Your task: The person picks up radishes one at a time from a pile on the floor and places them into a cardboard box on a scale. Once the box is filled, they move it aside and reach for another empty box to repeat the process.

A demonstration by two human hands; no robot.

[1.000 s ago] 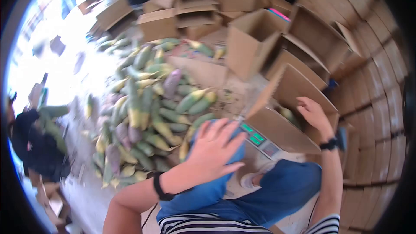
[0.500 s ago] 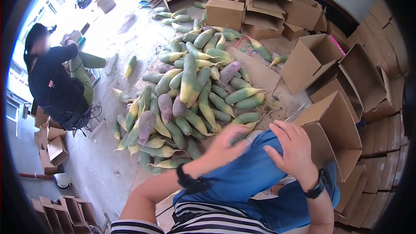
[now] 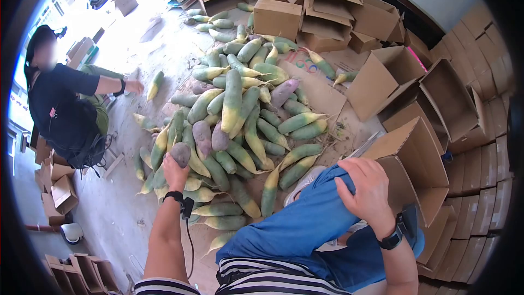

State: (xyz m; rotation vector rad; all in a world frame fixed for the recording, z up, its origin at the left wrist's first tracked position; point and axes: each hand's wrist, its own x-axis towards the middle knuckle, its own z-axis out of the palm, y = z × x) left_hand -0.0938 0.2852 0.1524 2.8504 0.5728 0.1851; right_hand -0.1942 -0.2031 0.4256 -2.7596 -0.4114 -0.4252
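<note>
My left hand (image 3: 176,175) reaches forward to the near left side of a heap of radishes. Its fingers are closed round the near end of a purple radish (image 3: 180,154), covering part of it. Long green radishes with yellow tips (image 3: 232,98) make up most of the pile, and another purple radish (image 3: 202,137) lies among them to the right of that hand. On my bent knee in blue trousers (image 3: 305,207) rests my right hand (image 3: 364,188), its fingers laid flat over the cloth with nothing in them.
An open cardboard box (image 3: 409,164) stands by my right knee, with more open boxes (image 3: 382,79) behind it. Flattened cardboard (image 3: 314,90) lies under the pile. At the left sits another person (image 3: 65,98), one arm stretched toward a lone radish (image 3: 155,86).
My left hand has swung left from above my knee to the purple radish and closed on it. My right hand stays on the knee. The other person's arm has stretched out.
</note>
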